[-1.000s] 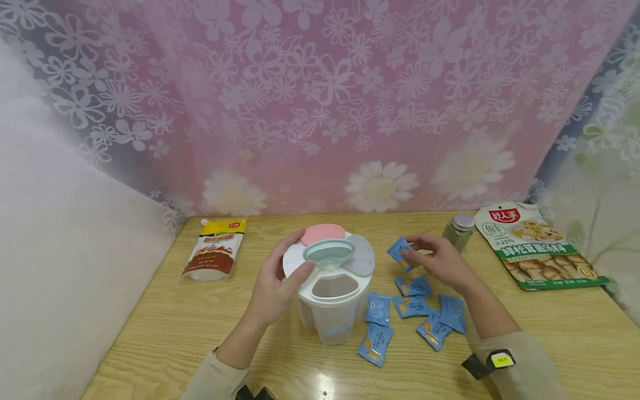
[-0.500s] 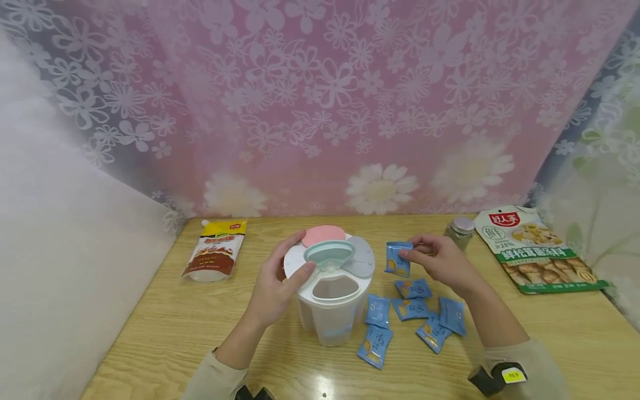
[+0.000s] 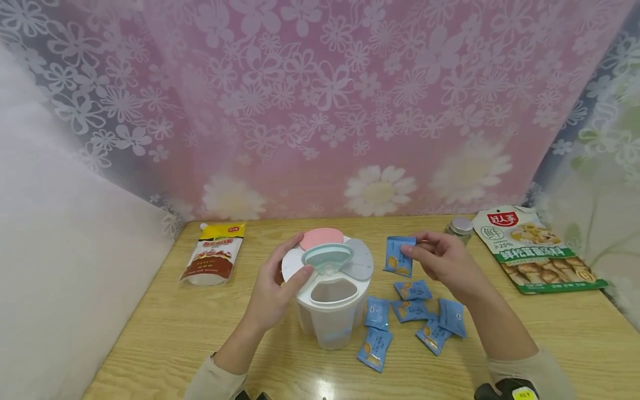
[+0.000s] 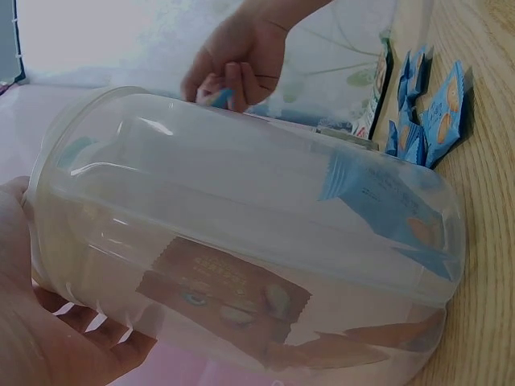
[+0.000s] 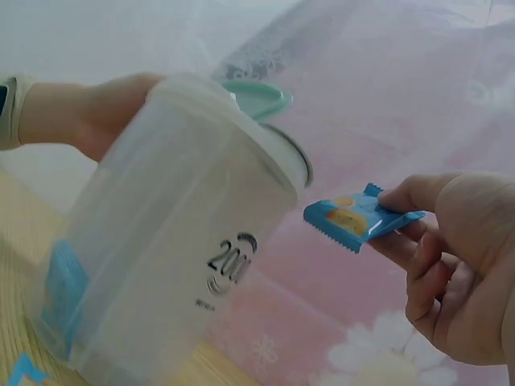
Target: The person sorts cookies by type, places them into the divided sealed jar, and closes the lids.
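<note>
A translucent storage container (image 3: 334, 328) with a white lid stands on the table, held at its upper side by my left hand (image 3: 272, 289), thumb over the lid. The lid's mint-green flap (image 3: 327, 256) is raised above an open hole; the pink flap (image 3: 322, 238) and grey flap (image 3: 357, 260) lie down. Through the wall in the left wrist view, blue packets (image 4: 386, 205) show in one compartment and brown packets (image 4: 229, 297) in another. Right of the container, my right hand (image 3: 450, 266) pinches a blue snack packet (image 3: 399, 256) above the table, apart from the lid.
Several blue snack packets (image 3: 411, 310) lie on the wooden table (image 3: 165, 333) right of the container. Behind the right hand stands a small glass jar (image 3: 460, 228), beside a green and white mushroom seasoning pouch (image 3: 540, 250). A yellow, white and brown pouch (image 3: 214, 255) lies at the left.
The blue packet in my right hand has turned from tilted to nearly upright, its printed face now toward the head camera. My left hand and the container have stayed in place.
</note>
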Available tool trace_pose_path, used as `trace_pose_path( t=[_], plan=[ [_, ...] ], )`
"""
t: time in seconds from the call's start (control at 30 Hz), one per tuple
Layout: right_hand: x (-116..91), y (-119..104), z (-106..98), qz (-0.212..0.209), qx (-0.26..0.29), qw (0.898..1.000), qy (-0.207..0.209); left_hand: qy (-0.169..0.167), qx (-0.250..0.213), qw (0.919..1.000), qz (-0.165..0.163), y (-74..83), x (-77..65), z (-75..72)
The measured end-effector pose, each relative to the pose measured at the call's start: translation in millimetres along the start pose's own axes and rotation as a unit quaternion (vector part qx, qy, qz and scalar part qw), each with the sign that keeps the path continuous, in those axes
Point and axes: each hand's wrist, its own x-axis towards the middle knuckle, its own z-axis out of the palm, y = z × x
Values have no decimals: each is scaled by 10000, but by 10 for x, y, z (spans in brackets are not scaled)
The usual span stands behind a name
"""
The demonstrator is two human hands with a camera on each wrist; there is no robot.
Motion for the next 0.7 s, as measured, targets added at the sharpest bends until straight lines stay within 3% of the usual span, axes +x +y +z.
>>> trace_pose_path(
  t=[0.37,0.7],
  plan=[
    [-237,-318,218,-373,1140,9924,263,-6,55,10000,49,-15,-5,-8],
    [-313,-364,548,-1141,2231,9681,-49,22,55,10000,65,-15,4,-6]
  ],
)
